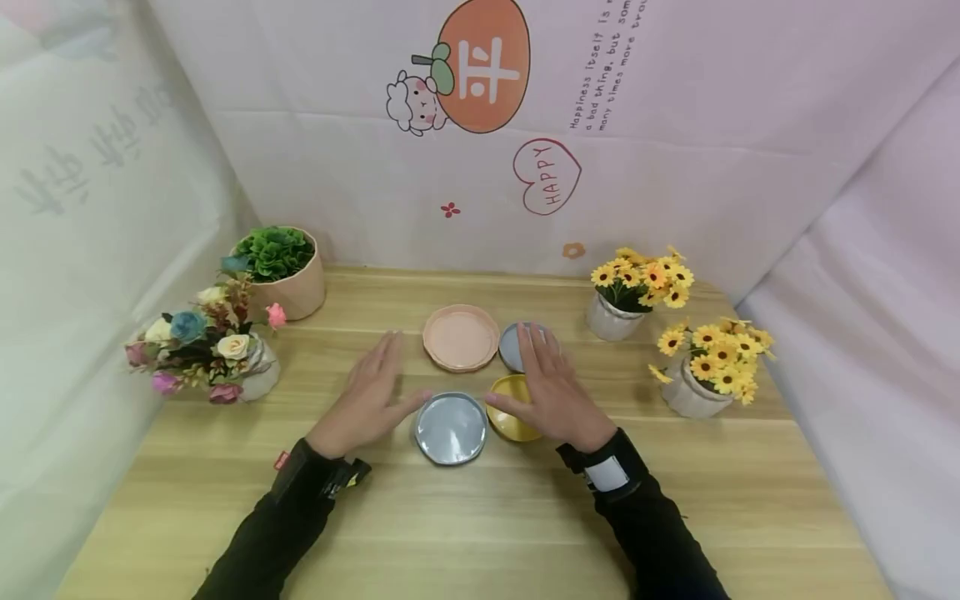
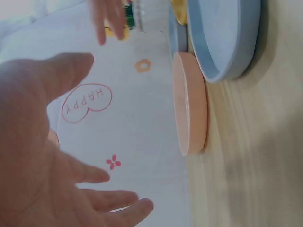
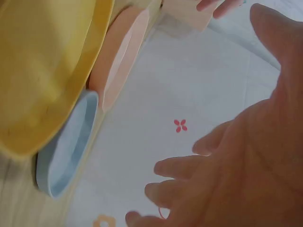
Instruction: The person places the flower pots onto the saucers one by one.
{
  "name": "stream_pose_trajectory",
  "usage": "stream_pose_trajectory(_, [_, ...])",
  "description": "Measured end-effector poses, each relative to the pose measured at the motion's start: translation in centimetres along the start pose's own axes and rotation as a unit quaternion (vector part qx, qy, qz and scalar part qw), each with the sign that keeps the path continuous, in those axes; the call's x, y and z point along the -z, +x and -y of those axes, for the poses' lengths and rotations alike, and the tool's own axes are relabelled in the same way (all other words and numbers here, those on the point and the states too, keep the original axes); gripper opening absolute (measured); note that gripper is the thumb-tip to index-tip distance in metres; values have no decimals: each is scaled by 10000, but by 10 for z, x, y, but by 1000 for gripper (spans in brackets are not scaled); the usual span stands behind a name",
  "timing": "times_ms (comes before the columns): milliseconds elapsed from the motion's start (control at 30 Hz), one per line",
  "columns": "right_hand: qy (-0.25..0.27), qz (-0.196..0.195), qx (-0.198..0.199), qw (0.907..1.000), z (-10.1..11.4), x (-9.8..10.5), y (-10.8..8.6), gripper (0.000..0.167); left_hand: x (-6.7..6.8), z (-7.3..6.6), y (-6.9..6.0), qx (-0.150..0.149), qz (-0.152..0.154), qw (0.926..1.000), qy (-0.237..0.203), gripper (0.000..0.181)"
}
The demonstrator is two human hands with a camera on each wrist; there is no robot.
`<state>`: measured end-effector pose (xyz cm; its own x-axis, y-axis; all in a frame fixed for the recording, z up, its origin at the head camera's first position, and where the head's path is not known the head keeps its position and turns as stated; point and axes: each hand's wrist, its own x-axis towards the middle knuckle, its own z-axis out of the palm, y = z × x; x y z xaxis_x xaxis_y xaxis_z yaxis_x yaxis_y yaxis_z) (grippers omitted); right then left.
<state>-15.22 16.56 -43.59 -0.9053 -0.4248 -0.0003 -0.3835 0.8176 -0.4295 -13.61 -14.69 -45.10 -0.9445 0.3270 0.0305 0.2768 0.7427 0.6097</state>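
Observation:
Four shallow dishes would exceed a small cluster, so by colour: a pink plate (image 1: 460,337) lies at the back, and a grey-blue plate (image 1: 451,428) in front of it. To their right are a small blue plate (image 1: 513,347) and a yellow plate (image 1: 510,426), both partly covered by my right hand (image 1: 557,398). That hand is held above them with fingers straight and thumb spread, gripping nothing. My left hand (image 1: 367,408) is raised left of the plates, fingers extended, thumb toward the grey-blue plate. Both wrist views show the palms without any object.
A pot of mixed flowers (image 1: 258,367) and a pot with a green plant (image 1: 288,287) stand at the left. Two white pots of yellow flowers (image 1: 613,317) (image 1: 693,392) stand at the right. Printed white cloth (image 1: 337,183) hangs behind the wooden table (image 1: 465,542).

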Motion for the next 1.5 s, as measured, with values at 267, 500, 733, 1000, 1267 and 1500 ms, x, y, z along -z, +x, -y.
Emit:
stream_pose_trajectory(267, [1481, 376, 160, 9881, 2, 0, 1, 122, 9, 16, -33, 788, -887, 9843, -1307, 98])
stream_pose_trajectory(500, [2454, 275, 487, 9678, 14, -2, 4, 127, 24, 32, -63, 1196, -1572, 9556, -2184, 99])
stream_pose_trajectory(733, [2475, 263, 767, 9655, 24, -15, 5, 139, 34, 49, -90, 1098, -2236, 9409, -2294, 98])
stream_pose_trajectory(1000, [2177, 562, 818, 9710, 36, -40, 9, 151, 43, 71, -114, 2003, -2172, 9268, -2319, 105])
stream_pose_trajectory(1267, [1734, 1027, 870, 9756, 43, -59, 5, 154, 48, 104, -109, 2171, -2375, 9271, -1922, 115])
stream_pose_trajectory(1500, [1395, 1224, 833, 9791, 47, -69, 4, 153, 58, 130, -95, 2093, -2636, 9196, -2025, 119])
